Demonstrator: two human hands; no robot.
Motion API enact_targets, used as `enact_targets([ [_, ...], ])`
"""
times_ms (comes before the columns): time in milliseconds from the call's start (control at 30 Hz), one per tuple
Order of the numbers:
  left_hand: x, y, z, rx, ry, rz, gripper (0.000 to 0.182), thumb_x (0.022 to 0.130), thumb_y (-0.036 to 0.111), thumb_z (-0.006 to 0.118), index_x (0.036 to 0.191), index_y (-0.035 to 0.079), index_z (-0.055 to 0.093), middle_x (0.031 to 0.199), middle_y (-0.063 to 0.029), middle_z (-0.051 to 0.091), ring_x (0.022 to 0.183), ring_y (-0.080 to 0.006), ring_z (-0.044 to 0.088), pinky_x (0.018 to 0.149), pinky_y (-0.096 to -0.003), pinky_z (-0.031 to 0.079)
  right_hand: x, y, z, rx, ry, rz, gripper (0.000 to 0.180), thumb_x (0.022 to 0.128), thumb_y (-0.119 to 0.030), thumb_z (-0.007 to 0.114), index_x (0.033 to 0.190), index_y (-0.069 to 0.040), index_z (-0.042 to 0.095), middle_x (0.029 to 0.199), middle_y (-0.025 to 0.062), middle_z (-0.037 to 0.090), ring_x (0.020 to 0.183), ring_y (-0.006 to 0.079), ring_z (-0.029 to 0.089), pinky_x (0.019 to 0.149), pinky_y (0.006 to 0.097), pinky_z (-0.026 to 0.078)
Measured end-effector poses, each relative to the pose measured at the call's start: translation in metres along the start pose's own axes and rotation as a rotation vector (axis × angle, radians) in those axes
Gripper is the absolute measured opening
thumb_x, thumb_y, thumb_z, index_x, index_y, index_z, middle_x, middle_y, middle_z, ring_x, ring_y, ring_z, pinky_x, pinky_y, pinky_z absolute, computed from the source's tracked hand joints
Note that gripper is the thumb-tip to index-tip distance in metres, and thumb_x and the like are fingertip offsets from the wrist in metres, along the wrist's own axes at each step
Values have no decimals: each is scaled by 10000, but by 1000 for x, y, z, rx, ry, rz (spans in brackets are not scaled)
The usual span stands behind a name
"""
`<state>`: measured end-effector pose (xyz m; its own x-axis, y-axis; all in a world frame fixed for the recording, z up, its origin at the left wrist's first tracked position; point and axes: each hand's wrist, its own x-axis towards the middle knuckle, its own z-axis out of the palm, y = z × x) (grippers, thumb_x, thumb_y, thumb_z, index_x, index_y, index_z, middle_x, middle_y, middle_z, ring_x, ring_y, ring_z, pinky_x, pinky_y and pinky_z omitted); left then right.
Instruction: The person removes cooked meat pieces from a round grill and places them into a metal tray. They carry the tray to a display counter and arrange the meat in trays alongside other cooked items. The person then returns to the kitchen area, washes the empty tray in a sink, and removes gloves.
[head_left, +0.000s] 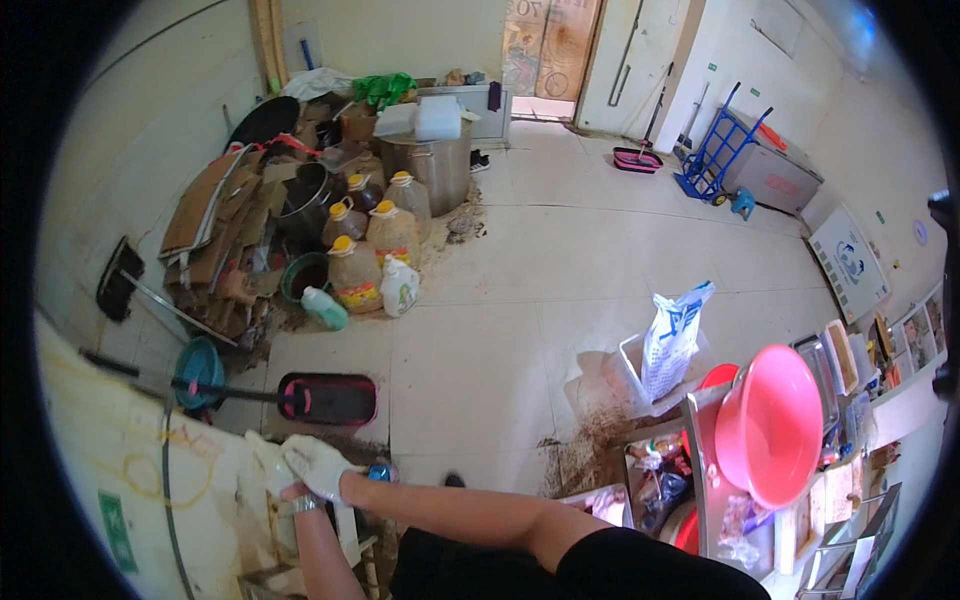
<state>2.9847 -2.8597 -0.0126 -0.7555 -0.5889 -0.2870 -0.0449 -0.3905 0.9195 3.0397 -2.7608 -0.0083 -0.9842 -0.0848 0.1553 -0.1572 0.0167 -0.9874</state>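
Both of my hands wear white gloves and are together at the lower left, by the wall. My right hand (313, 463) lies over and touches my left hand (268, 459) near the glove's lower part. Its finger grip is hard to make out at this size. A metallic band, a watch or bracelet (304, 504), circles my left wrist. Some bare skin shows between the band and the glove. Just beyond the hands, a black-and-pink long-handled dustpan (330, 397) lies on the floor. Beside it stands a teal bucket (199, 371) against the wall.
Flattened cardboard (214, 210), yellow-capped plastic jugs (356, 277) and a large steel pot (431, 169) crowd the left. At right, a pink basin (772, 427) rests on a metal table (709, 487). A white-and-blue sack (675, 341) stands in a clear bin (634, 375). A blue hand truck (716, 150) stands farther back.
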Motion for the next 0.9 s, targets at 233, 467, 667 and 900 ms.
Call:
enact_targets([
  [233,1,-159,394,166,-319,32,488,984,443,756,714,61,617,674,21,532,611,-128,488,547,-362,417,161,62,-349,476,166,255,360,1056,-185,646,1385,-46,695,1237,54,739,1050,115,637,963,302,529],
  [467,-116,-242,721,375,-671,-186,561,977,553,718,790,25,701,745,-49,668,648,-153,576,603,-342,482,273,46,-635,133,735,260,325,1067,-199,601,1312,-14,710,1185,107,761,1006,150,673,930,319,537],
  [667,-114,-335,994,567,-683,-16,671,874,654,777,861,-17,764,825,-103,722,769,-201,620,741,-395,519,400,95,-869,192,684,98,366,1097,-176,540,1411,-21,643,1297,131,717,1162,181,651,1030,321,500],
  [900,-53,-372,1254,569,-529,209,552,874,465,841,851,-80,760,762,-88,727,715,-189,576,733,-405,489,556,91,-1079,519,215,113,638,1110,-456,538,1630,-104,424,1547,21,544,1362,135,488,1155,300,368],
])
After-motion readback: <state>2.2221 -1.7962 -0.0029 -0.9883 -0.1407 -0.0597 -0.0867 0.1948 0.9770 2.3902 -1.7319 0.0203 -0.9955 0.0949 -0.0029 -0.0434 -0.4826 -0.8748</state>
